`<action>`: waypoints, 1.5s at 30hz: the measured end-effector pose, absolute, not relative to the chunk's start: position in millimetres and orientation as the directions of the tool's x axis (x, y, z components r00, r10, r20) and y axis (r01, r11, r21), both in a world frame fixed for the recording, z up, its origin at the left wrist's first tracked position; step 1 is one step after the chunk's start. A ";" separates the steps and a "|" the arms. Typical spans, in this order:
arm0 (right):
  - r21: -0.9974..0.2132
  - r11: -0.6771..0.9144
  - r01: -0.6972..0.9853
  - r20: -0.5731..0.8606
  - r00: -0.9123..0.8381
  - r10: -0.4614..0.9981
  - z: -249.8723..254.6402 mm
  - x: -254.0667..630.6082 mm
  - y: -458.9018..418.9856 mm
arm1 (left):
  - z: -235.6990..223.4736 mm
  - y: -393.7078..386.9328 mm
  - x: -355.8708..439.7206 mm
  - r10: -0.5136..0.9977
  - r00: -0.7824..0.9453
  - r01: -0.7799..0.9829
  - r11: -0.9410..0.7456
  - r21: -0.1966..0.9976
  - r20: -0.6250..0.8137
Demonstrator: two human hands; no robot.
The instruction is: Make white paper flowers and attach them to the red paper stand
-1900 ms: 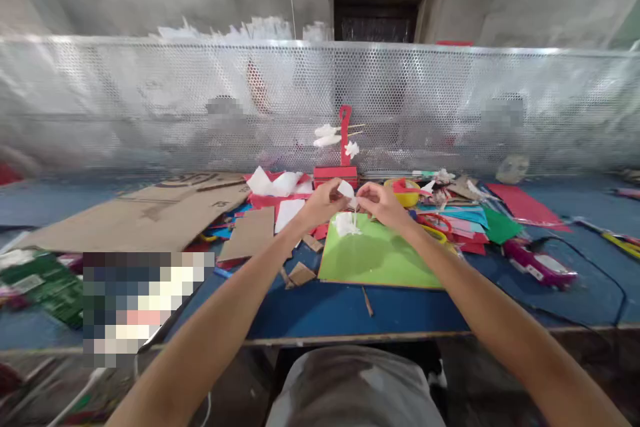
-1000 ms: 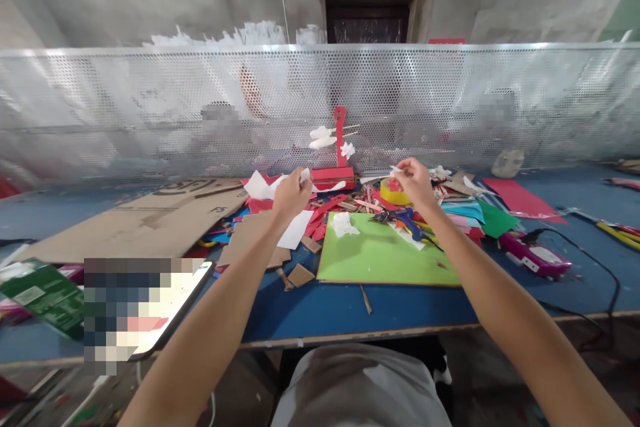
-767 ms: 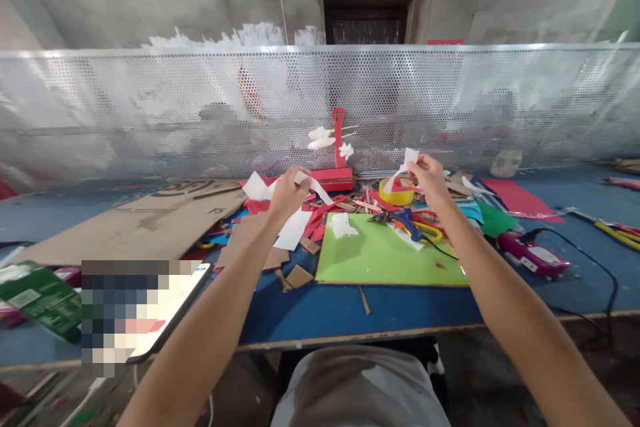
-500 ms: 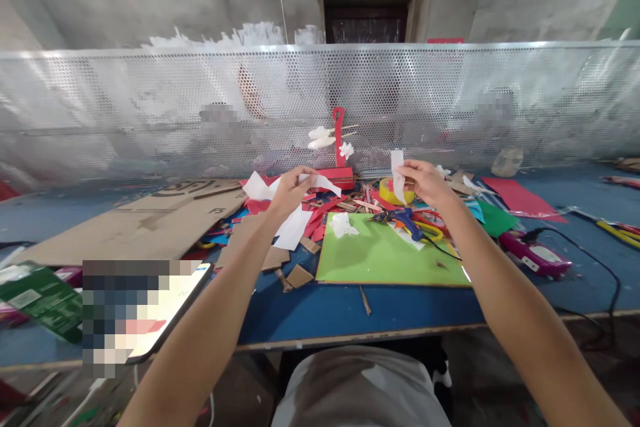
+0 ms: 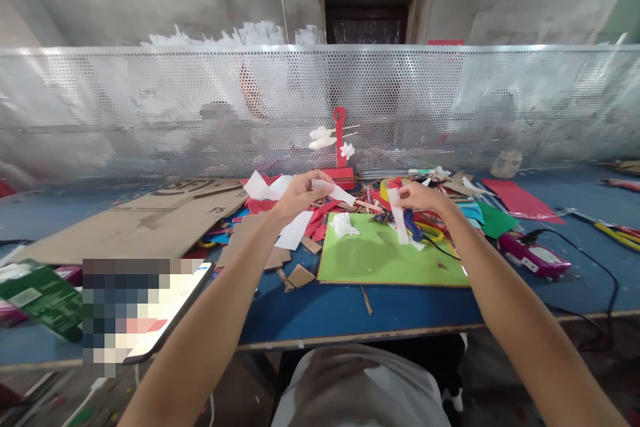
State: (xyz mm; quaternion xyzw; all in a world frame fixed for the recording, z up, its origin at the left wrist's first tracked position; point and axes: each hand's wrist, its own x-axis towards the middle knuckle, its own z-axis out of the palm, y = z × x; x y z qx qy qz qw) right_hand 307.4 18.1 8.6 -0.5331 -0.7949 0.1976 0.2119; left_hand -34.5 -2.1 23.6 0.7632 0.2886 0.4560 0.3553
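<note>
A narrow strip of white paper is pinched in my left hand, its free end pointing right. My right hand pinches a second white paper strip, which hangs down over the green board. A crumpled white paper piece lies on that board. Just below my right hand is a blue glue gun, beside yellow-handled scissors. Behind both hands stands a red hook-topped post on a red base, with white paper shapes on thin sticks attached.
Scraps of red paper and cardboard litter the middle of the blue table. Flat cardboard covers the left, near a tablet and a green box. A purple device with a black cord sits right. Perforated metal screen closes the back.
My right hand has come down and slightly right, bringing its paper strip lower, over the green board. My left hand has shifted a little to the right with its strip.
</note>
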 end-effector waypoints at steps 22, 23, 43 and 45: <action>-0.720 0.600 0.350 0.417 -0.473 0.776 12.5 208.1 -26.8 | 20.7 -7.9 -23.2 0.747 0.517 0.279 -0.609 0.742 0.418; -0.718 0.594 0.363 0.421 -0.454 0.785 10.6 208.2 -24.8 | 19.5 -6.0 -23.7 0.740 0.528 0.292 -0.619 0.729 0.417; -0.548 0.690 0.473 0.463 -0.515 0.721 -1.1 205.0 -23.6 | 5.8 -2.3 -12.0 0.654 0.653 0.431 -0.735 0.524 0.381; -0.527 0.699 0.484 0.457 -0.532 0.713 -0.3 204.8 -24.7 | 5.8 -4.2 -10.8 0.637 0.668 0.383 -0.738 0.556 0.385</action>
